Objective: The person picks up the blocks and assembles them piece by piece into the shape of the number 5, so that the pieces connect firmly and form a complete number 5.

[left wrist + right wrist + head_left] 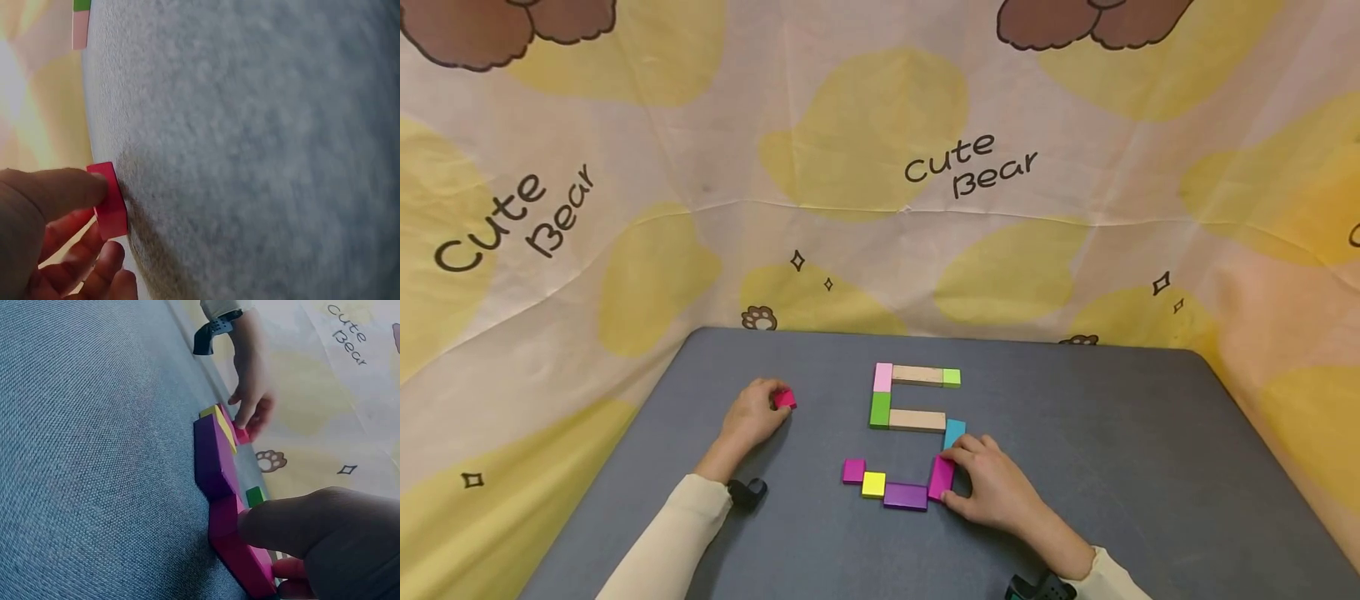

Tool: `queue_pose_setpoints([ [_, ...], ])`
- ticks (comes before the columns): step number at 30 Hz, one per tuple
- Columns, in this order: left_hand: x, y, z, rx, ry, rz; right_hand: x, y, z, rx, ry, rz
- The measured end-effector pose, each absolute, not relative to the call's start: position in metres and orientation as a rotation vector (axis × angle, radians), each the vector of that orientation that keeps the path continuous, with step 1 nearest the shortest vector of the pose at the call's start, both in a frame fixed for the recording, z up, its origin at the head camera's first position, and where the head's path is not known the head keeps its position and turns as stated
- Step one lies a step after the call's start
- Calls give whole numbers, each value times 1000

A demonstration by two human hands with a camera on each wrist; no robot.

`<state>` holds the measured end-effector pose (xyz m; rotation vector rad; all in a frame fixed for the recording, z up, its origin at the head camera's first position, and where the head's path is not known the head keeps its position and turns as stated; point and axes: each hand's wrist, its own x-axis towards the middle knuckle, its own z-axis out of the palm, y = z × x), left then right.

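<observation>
My left hand point(754, 414) pinches a small pinkish-red block point(786, 399) between thumb and fingers, left of the block figure. In the left wrist view that red block point(111, 203) is held close to the table surface. With thumb and fingertips, my right hand point(997, 485) grips the long sides of a magenta block point(941, 478). This block lies between a blue block point(954, 433) above it and a purple block point(906, 497) to its left. The right wrist view has the thumb on the magenta block point(240, 550), its end against the purple block point(214, 456).
Leftward from the purple block lie a yellow block point(873, 485) and a magenta square point(853, 471). Above them are wooden blocks point(917, 420), a green block point(880, 410), a pink block point(883, 377) and a light green square point(952, 378). A patterned cloth point(880, 167) hangs behind the grey table point(1120, 450).
</observation>
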<state>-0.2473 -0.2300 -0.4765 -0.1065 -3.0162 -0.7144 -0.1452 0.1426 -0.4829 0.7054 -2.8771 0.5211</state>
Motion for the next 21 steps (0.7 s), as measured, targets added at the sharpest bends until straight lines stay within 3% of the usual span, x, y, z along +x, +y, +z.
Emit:
queue_pose_setpoints([
  [21, -220, -207, -475, -539, -2967, -809, -145, 141, -478, 683, -2908, 513],
])
